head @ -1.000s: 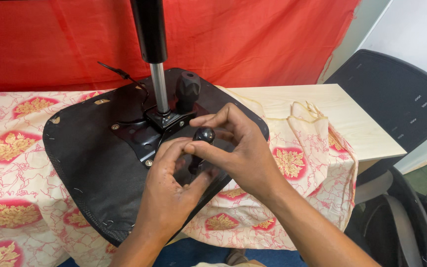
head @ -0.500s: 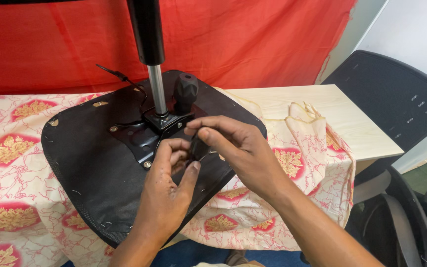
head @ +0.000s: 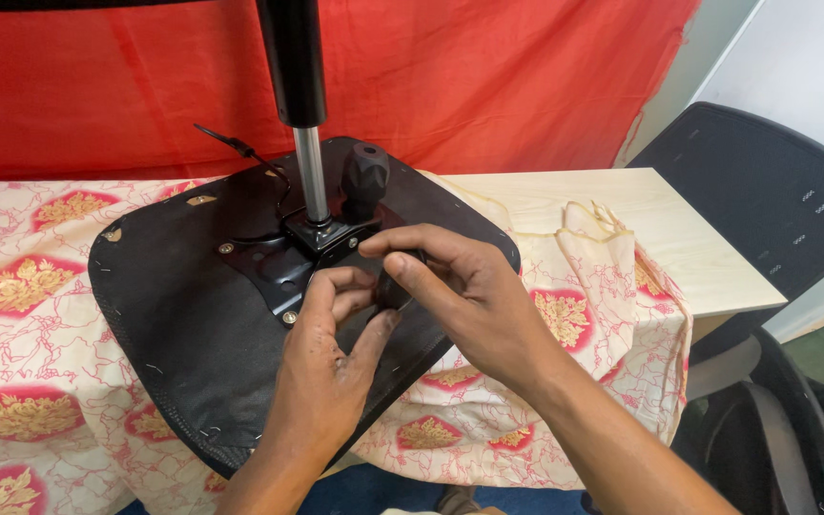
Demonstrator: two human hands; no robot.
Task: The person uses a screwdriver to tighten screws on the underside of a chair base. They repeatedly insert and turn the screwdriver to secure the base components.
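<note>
An upturned black chair seat [head: 174, 315] lies on a table. Its gas cylinder [head: 309, 172] stands upright from a black metal plate [head: 269, 262], and a black ribbed knob [head: 364, 176] rises beside the cylinder. Both hands meet just right of the plate, over the seat's underside. My left hand [head: 336, 372] curls its fingers onto a small black lever part [head: 395, 288]. My right hand [head: 464, 300] pinches the same part from above with thumb and fingers. Most of the part is hidden under my fingers.
A cream and red floral cloth [head: 30, 286] covers the pale wooden table [head: 641, 229], with a red curtain [head: 488, 67] behind. A thin black cable [head: 240, 148] lies on the seat's far edge. A black office chair [head: 774, 200] stands at the right.
A small round black knob seen between my right fingers a second ago is now covered. Both hands have closed in lower over the part, beside the plate.
</note>
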